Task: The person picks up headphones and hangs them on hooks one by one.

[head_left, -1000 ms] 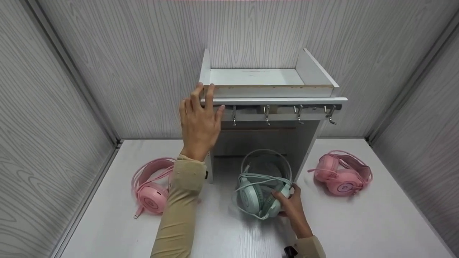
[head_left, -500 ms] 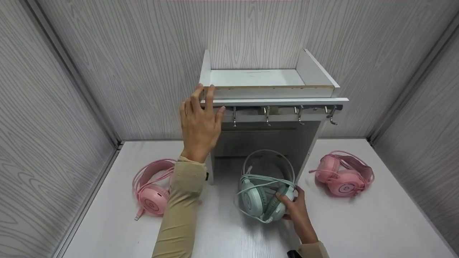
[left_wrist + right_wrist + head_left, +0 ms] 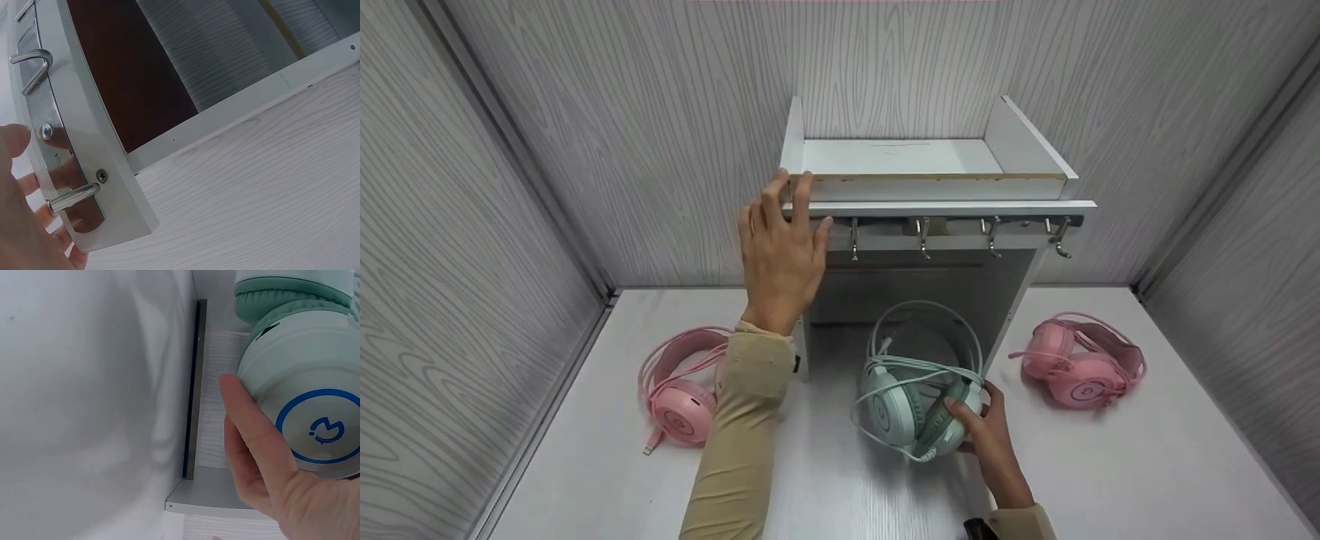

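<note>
A mint-green headset (image 3: 894, 417) with its cable wound across it stands upright in front of the opening below the white hook rack (image 3: 945, 244). My right hand (image 3: 991, 439) holds its right ear cup, thumb on the cushion side and fingers round the outer shell. The right wrist view shows fingers (image 3: 256, 433) along the ear cup (image 3: 320, 382) with its blue logo. My left hand (image 3: 781, 262) grips the rack's left end, fingertips over the upper edge and thumb on the front. Its thumb (image 3: 16, 139) lies by the metal hook strip (image 3: 50, 140).
One pink headset (image 3: 682, 412) lies left on the white table (image 3: 585, 480), partly behind my left sleeve. Another pink headset (image 3: 1084, 375) lies to the right. Several metal hooks (image 3: 924, 238) stick out of the rack's front. Grey wood-grain panels (image 3: 510, 187) enclose the table.
My right hand and the mint-green headset have shifted slightly right and up. My left hand keeps its place on the rack. The whole head view has drifted a little.
</note>
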`<control>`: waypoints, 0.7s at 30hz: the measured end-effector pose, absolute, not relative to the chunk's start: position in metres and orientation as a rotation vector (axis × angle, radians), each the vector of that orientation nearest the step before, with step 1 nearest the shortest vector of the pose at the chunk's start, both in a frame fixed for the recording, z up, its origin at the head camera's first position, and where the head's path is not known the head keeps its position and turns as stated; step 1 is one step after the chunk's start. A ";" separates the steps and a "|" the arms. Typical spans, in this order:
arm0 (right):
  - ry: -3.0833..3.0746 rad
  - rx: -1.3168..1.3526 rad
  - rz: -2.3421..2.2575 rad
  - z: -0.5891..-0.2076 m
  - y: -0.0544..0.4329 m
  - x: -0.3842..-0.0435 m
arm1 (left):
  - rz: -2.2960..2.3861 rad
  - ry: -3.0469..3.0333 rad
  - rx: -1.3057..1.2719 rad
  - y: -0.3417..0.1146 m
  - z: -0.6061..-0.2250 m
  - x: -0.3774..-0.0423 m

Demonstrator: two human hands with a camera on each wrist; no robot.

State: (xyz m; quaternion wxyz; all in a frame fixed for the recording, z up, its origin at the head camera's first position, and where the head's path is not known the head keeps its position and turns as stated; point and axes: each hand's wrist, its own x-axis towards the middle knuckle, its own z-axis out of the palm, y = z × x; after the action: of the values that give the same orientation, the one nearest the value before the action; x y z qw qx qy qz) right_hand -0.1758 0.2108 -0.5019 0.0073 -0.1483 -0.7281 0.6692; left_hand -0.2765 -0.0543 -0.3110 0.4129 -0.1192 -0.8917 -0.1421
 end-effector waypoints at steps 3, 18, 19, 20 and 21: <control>-2.278 -0.472 2.083 -0.500 0.212 -0.176 | -0.349 -2.237 -0.293 -0.054 -0.311 -0.277; -2.261 -0.424 2.077 -0.495 0.215 -0.170 | -0.373 -2.251 -0.280 -0.052 -0.310 -0.276; -2.269 -0.427 2.070 -0.494 0.216 -0.170 | -0.372 -2.254 -0.278 -0.052 -0.310 -0.276; -2.275 -0.430 2.063 -0.494 0.216 -0.169 | -0.373 -2.255 -0.279 -0.052 -0.310 -0.276; -2.282 -0.431 2.056 -0.493 0.216 -0.169 | -0.373 -2.257 -0.279 -0.052 -0.310 -0.276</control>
State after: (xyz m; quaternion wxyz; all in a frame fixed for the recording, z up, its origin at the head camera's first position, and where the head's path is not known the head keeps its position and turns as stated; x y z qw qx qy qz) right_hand -0.1691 0.2160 -0.4933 0.0201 -0.1388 -0.7356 0.6627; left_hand -0.2761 -0.0521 -0.3099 0.4065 -0.1107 -0.8948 -0.1479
